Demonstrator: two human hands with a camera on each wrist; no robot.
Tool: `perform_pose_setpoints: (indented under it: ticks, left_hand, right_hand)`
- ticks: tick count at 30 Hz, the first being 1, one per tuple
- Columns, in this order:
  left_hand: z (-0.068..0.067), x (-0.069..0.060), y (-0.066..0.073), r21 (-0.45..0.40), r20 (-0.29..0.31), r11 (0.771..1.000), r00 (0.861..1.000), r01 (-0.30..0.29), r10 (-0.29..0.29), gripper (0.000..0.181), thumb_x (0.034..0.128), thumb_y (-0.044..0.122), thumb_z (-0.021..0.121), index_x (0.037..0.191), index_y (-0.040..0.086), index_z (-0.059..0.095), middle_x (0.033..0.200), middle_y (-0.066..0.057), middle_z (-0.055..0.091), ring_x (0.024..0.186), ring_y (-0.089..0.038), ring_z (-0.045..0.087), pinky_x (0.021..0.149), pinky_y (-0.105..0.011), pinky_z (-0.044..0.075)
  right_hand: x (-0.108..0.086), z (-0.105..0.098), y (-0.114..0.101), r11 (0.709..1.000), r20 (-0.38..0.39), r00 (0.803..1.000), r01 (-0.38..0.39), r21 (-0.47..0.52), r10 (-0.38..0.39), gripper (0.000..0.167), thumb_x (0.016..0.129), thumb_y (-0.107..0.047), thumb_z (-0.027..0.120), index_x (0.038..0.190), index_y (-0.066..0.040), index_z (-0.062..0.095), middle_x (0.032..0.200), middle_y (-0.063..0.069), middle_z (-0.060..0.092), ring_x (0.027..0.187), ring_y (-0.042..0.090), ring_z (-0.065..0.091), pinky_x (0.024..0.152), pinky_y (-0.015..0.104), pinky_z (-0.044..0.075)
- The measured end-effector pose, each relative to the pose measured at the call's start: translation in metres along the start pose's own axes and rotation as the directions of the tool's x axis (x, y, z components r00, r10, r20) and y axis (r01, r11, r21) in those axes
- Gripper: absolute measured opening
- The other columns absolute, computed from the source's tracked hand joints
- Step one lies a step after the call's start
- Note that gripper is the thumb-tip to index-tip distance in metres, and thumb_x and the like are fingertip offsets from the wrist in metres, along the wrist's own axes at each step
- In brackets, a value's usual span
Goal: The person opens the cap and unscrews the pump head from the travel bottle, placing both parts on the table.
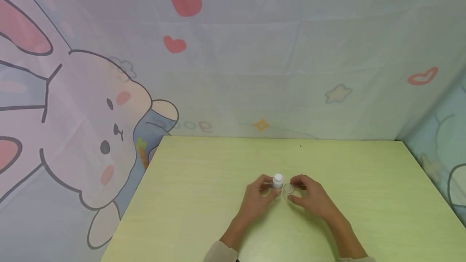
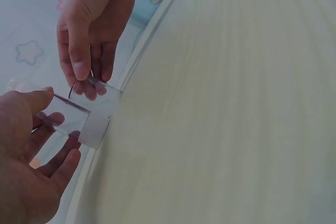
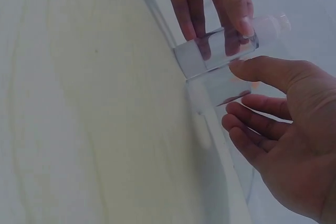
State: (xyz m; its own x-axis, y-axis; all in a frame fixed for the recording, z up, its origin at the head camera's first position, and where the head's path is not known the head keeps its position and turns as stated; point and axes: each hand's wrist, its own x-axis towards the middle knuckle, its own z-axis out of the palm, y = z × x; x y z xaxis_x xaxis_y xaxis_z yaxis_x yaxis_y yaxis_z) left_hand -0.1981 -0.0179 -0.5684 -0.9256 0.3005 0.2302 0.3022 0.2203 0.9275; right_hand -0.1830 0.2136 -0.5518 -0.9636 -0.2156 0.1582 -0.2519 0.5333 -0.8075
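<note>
A small clear bottle with a white top stands upright on the table. My left hand holds it from the left, thumb in front and fingers behind. Its lower end shows as a pale white band in the left wrist view. Just to its right, side by side, stands a clear, round-rimmed cup or cover. My right hand holds this clear piece near its upper rim between thumb and fingertips. In the right wrist view, the clear piece seems to touch the table and the bottle's side.
The pale yellow-green table stretches out on both sides of the hands. Behind it hangs a cloth backdrop printed with a rabbit, hearts and stars. A tiny dark speck lies near the table's far edge.
</note>
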Motion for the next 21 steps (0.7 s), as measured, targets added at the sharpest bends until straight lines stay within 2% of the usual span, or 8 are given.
perform_pose_setpoints:
  ticks: [8, 15, 21]
  left_hand:
    - [0.001, 0.000, -0.001, 0.010, -0.006, 1.000, 1.000, -0.006, 0.006, 0.024, 0.1000, 0.029, 0.077, 0.122, 0.024, 0.069, 0.124, 0.007, 0.073, 0.118, -0.019, 0.070, 0.104, -0.041, 0.056]
    - [0.000, 0.001, 0.000, 0.015, -0.006, 1.000, 1.000, 0.003, -0.003, 0.025, 0.0992, 0.029, 0.078, 0.122, 0.025, 0.069, 0.125, 0.008, 0.073, 0.118, -0.017, 0.070, 0.105, -0.040, 0.056]
    - [0.000, 0.001, -0.004, 0.008, 0.000, 1.000, 1.000, -0.006, 0.006, 0.025, 0.0990, 0.029, 0.079, 0.122, 0.025, 0.069, 0.125, 0.008, 0.073, 0.118, -0.018, 0.070, 0.104, -0.038, 0.056]
  right_hand:
    - [-0.001, -0.006, -0.008, 0.997, -0.020, 0.997, 0.071, -0.006, -0.071, 0.054, 0.093, -0.018, 0.084, 0.136, 0.003, 0.060, 0.131, 0.017, 0.068, 0.123, 0.038, 0.062, 0.106, 0.059, 0.051]
    - [-0.001, -0.009, -0.016, 0.995, -0.059, 0.994, 0.095, 0.004, -0.095, 0.048, 0.098, -0.026, 0.080, 0.135, -0.003, 0.061, 0.130, 0.014, 0.069, 0.122, 0.036, 0.063, 0.106, 0.060, 0.051]
    - [0.000, -0.006, -0.021, 0.992, -0.095, 0.988, 0.127, 0.014, -0.125, 0.043, 0.099, -0.024, 0.079, 0.133, -0.005, 0.063, 0.128, 0.011, 0.070, 0.121, 0.034, 0.065, 0.105, 0.060, 0.051]
